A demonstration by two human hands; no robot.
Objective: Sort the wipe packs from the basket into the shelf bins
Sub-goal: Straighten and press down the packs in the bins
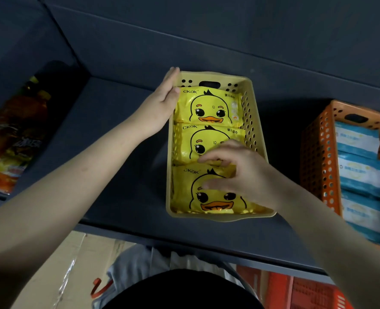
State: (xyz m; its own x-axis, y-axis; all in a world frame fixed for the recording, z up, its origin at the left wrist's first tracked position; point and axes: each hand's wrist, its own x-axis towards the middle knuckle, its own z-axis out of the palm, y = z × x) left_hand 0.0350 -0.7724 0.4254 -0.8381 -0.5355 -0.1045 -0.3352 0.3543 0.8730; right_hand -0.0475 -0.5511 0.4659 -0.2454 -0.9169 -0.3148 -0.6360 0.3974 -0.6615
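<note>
A yellow perforated bin (254, 121) stands on the dark shelf and holds three yellow duck-print wipe packs in a row: far pack (209, 105), middle pack (198, 141), near pack (209, 197). My left hand (162, 103) lies flat with straight fingers against the bin's far left wall. My right hand (240, 170) reaches into the bin from the right, its fingers spread and bent over the seam between the middle and near packs, touching them.
An orange perforated bin (316, 152) with several blue-and-white wipe packs (358, 166) stands to the right on the same shelf. Orange drink bottles (17, 126) lie at the left. Below the shelf edge are a cardboard box (73, 264) and a red basket (307, 293).
</note>
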